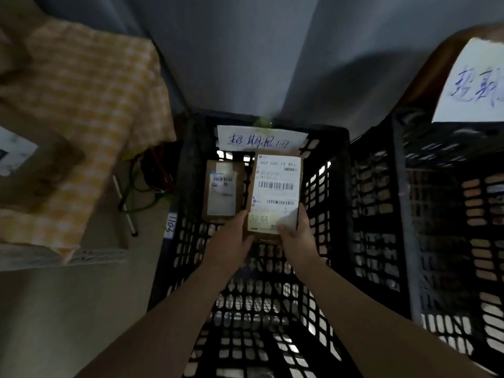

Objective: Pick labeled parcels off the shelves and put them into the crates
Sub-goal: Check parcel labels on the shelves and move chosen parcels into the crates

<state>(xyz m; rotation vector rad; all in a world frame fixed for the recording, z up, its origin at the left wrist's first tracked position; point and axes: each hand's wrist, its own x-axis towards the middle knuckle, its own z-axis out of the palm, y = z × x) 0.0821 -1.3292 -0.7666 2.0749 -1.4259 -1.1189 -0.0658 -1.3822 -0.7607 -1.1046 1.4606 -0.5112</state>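
A brown cardboard parcel (275, 186) with a white barcode label is low inside the black lattice crate (188, 170), at its far end. My left hand (231, 238) grips its near left corner, and my right hand (294, 230) grips its near right corner, thumb on the label. A second, smaller labeled parcel (222, 192) lies to its left against the crate's far wall. A handwritten white tag (261, 139) is stuck on the crate's far rim.
A second black crate (403, 214) with a handwritten paper sign (474, 83) stands to the right. On the left a yellow checked cloth (90, 105) covers a surface, with cables (147, 184) beside the crate. A grey wall is behind.
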